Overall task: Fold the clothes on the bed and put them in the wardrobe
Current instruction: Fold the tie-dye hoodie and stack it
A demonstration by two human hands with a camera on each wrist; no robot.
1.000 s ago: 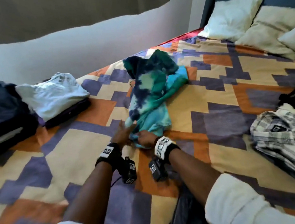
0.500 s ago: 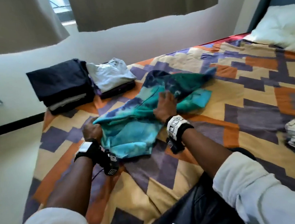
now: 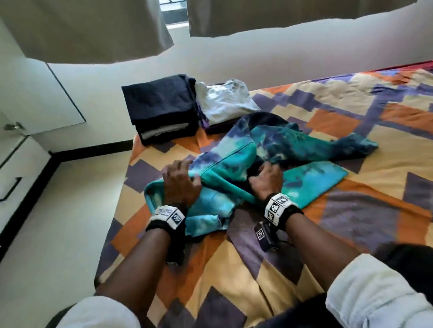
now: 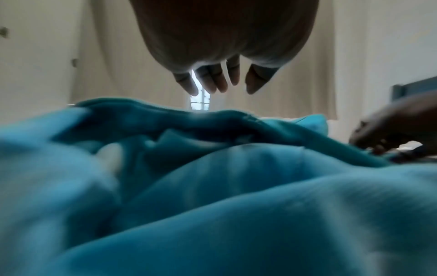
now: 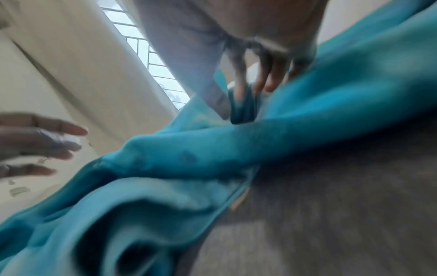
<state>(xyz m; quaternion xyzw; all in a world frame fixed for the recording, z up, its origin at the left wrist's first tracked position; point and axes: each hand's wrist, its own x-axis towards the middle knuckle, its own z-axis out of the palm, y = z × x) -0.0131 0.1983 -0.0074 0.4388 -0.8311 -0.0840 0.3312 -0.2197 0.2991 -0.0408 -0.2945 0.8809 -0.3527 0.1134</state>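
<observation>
A teal and navy tie-dye garment (image 3: 299, 144) lies rumpled on the bed's patterned cover (image 3: 345, 231), near the left edge. My left hand (image 3: 180, 184) is over its near-left part with the fingers spread. In the left wrist view those fingers (image 4: 212, 82) hang straight above the cloth (image 4: 212, 186) and hold nothing. My right hand (image 3: 266, 179) is at the garment's middle. The right wrist view shows its thumb and fingers (image 5: 243, 104) pinching a fold of teal cloth (image 5: 189, 158).
A folded dark navy stack (image 3: 162, 108) and a folded light grey shirt (image 3: 224, 99) sit at the bed's far-left corner. White wardrobe drawers (image 3: 9, 180) and an open door (image 3: 57, 98) stand to the left, across pale floor (image 3: 61, 240). Curtains hang behind.
The view has swung left. My left hand has let go of the garment's edge and opened above it. My right hand went from pressing flat to pinching a fold.
</observation>
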